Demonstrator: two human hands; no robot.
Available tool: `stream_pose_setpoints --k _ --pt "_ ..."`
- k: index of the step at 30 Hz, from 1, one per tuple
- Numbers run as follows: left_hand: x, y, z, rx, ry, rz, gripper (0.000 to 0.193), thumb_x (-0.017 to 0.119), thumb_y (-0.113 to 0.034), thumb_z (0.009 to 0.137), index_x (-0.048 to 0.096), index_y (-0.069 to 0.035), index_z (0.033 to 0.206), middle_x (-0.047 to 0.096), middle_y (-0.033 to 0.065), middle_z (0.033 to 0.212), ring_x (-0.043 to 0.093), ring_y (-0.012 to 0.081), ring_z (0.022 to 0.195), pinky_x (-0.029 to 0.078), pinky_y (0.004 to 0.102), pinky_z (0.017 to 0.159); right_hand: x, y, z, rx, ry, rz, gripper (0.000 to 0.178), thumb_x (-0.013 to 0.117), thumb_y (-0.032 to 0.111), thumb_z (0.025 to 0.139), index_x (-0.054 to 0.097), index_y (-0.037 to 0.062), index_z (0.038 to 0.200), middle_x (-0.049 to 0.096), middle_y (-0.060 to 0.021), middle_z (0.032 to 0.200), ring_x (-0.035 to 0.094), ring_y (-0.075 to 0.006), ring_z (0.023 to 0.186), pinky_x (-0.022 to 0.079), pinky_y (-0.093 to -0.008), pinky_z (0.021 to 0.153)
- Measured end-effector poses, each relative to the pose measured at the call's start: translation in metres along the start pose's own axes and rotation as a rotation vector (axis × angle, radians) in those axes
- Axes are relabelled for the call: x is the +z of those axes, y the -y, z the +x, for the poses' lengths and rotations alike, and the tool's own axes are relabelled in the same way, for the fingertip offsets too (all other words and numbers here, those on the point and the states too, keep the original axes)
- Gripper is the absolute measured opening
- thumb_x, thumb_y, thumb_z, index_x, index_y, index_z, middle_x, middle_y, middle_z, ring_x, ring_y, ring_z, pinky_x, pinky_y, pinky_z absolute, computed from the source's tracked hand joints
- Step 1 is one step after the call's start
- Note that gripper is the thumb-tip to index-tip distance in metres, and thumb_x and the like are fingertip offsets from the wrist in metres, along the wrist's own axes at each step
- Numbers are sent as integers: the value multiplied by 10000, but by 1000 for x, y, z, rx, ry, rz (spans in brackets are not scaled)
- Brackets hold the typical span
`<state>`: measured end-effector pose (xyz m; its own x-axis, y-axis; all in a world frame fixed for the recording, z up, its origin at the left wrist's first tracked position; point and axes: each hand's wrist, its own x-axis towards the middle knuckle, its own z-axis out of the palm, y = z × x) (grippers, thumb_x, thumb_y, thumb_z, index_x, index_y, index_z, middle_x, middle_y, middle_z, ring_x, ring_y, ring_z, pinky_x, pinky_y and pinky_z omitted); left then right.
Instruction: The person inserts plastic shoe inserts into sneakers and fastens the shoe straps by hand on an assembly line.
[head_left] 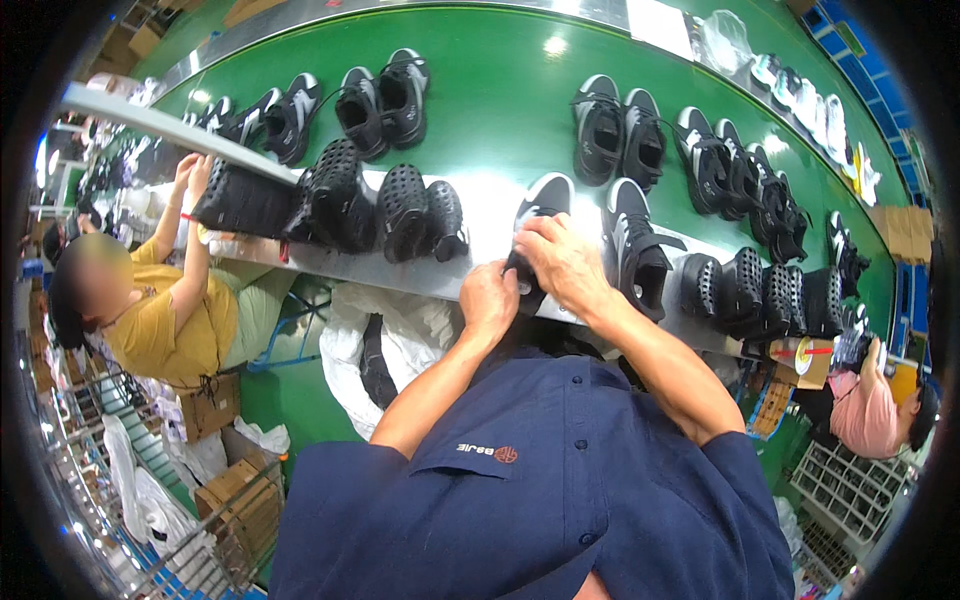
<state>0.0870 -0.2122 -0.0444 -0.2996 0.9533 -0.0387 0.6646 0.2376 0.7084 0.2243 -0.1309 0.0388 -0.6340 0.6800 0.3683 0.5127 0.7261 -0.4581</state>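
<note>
A black sneaker with a light grey toe (549,188) stands on the metal ledge in front of me, toe pointing away. My left hand (490,300) grips the left side of its opening, the fingers bent and closed. From the right, my right hand (562,258) reaches over the lace area, fingertips pinched on the upper. Both hands hide most of the laces and tongue, so the exact part between the fingers is not clear. Just right of it, untouched, stands a matching sneaker (632,215) with its strap or tongue sticking out sideways.
Beyond the metal ledge (380,283) runs a green belt (500,90) carrying several pairs of sneakers. Black studded shoe-shaped pieces (403,205) line the ledge on both sides. A grey bar (180,130) crosses at left. Co-workers sit at left (160,310) and far right (868,410).
</note>
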Motion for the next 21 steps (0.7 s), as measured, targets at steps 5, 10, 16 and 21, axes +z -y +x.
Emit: stream_pose_setpoints --k 5,10,16,21 --pt "-13 26 4 -59 -122 -24 259 650 -197 888 715 11 1028 706 227 919 684 414 870 544 455 784 -173 143 65 -330 341 826 413 739 99 723 610 -79 1072 630 -203 1093 628 -356 983 535 -423 938" --pt "-56 -83 23 201 -11 430 242 647 -170 909 709 -24 1092 719 185 1013 696 357 922 548 420 832 -245 150 49 -280 136 738 384 699 122 773 620 -50 1107 624 -143 1008 613 -262 865 515 -367 795" --pt "6 -123 2 460 468 -84 250 637 -176 924 705 33 1045 715 209 937 697 369 886 543 434 830 -262 144 10 -134 58 740 406 666 111 832 597 -48 1199 648 -138 1042 622 -218 850 520 -345 789" --pt "72 -143 -1 318 463 -85 398 601 -246 924 641 52 1184 690 284 1008 670 432 967 521 494 875 -249 93 -57 557 -204 635 425 639 102 882 579 -46 1276 668 -134 1070 630 -182 837 524 -327 783"
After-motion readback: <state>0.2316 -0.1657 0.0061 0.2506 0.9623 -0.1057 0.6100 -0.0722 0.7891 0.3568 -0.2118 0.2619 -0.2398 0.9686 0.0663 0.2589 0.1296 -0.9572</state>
